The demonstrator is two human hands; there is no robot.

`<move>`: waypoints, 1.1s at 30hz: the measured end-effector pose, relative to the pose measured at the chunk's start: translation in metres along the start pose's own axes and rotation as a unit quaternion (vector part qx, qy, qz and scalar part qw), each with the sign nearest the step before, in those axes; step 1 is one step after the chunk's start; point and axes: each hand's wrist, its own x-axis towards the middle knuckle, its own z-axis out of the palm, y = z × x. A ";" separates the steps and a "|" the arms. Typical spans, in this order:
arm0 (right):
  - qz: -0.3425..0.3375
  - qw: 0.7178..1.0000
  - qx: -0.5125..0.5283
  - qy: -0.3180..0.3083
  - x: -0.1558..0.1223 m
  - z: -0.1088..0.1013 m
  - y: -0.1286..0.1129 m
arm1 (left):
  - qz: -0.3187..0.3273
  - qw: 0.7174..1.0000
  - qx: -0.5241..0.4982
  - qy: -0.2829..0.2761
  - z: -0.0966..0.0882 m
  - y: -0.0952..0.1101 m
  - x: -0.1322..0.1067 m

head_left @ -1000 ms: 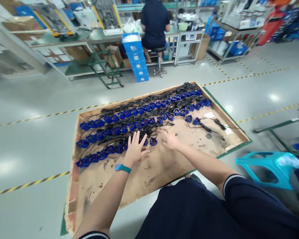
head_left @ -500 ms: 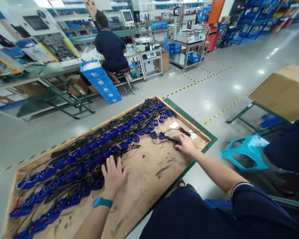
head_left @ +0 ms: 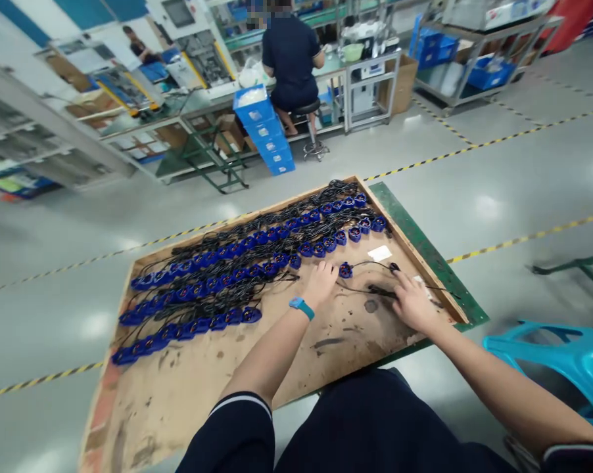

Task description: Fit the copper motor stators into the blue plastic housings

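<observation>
The left hand is held low over a wooden tray, its fingers bent downward just beside a single blue round part; whether anything is gripped under those fingers cannot be made out, since the fingertips are hidden. A blue wristband is worn on that wrist. The right hand is placed farther right, palm down and with the fingers spread a little, against a dark cable bundle; a second, smaller black bundle is met at its fingertips, and it cannot be judged whether either is grasped or only touched. The blue part is set between the two hands, and from it a thin black cable is led right toward the smaller bundle. A white paper is seen just behind that cable

To the left, more blue parts are laid out in three slanting rows: a back row, a middle row and a shorter front row, with black cables heaped behind them. The tray is carried on a green surface. A turquoise stool is seen at the right, and beyond the tray blue crates are stacked beside a seated person
</observation>
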 end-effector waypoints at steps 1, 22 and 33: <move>0.009 1.000 -0.008 0.014 -0.002 0.001 0.010 | -0.022 1.000 -0.003 0.000 0.001 0.007 -0.006; 0.012 0.997 0.019 -0.072 0.035 0.020 0.071 | -0.102 0.992 -0.073 0.027 0.010 0.049 0.081; -0.015 0.994 0.106 0.019 0.019 0.008 0.074 | -0.182 0.979 -0.089 -0.015 -0.014 0.056 0.069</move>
